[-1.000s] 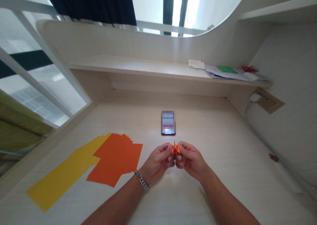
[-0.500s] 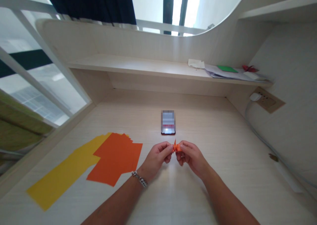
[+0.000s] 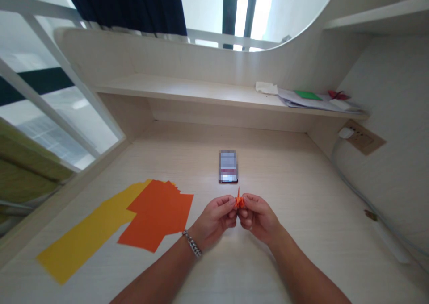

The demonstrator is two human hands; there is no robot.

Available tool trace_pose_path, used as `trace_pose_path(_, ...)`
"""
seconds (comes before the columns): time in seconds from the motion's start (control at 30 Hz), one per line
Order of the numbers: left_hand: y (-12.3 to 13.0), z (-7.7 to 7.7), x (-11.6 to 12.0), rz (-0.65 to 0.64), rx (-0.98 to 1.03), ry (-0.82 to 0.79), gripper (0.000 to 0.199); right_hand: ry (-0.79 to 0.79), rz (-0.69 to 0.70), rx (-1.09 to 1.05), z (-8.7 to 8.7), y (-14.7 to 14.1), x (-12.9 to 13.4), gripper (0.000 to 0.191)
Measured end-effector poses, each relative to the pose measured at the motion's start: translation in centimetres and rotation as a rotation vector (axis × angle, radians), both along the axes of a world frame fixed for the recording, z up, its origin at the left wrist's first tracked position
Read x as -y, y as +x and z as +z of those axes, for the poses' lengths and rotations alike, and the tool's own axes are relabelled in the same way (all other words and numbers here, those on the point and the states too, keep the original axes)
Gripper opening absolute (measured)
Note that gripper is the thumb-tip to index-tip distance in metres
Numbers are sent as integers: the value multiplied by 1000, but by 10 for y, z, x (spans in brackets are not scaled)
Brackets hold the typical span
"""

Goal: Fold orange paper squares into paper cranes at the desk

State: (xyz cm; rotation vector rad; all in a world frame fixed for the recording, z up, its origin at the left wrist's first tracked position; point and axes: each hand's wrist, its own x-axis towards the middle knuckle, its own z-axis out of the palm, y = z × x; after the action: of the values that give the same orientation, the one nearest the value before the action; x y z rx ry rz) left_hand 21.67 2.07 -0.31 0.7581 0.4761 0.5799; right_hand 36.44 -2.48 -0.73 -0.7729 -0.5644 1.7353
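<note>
A small folded piece of orange paper [image 3: 239, 201] is pinched between my two hands, with a thin point sticking up from it. My left hand [image 3: 219, 212] grips its left side between thumb and fingers. On the right side, my right hand [image 3: 258, 214] pinches it the same way. The fingertips hide part of the folds. Beyond the hands lies a phone [image 3: 228, 166] with a blurred screen. Orange sheets [image 3: 161, 214] lie fanned out to the left of my left hand, partly over yellow sheets [image 3: 83, 232].
A raised shelf [image 3: 201, 92] runs along the back of the desk [image 3: 187, 147], bearing papers, a green sheet [image 3: 307, 95] and a red folded paper piece [image 3: 338, 94]. At the right, a cable runs from a wall socket [image 3: 363, 137].
My hands have drawn closer together around the orange paper. Its thin point now stands more upright, and the fingers of my right hand have shifted slightly.
</note>
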Motion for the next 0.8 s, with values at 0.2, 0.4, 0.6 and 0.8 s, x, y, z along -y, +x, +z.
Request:
trace_pose_path(0.2,2,-7,5,9,101,-70,23,27,-19,-73,-3,-4,0,24)
trace_pose_path(0.4,3,-10,6,11,130,-56,32,57,-19,-104,0,-7,2,25)
trace_pose_path(0.6,4,-11,6,8,163,-46,35,66,-20,-132,1,-10,3,25)
trace_pose_path(0.8,1,-9,5,15,134,-26,40,68,-5,-107,2,-9,2,27)
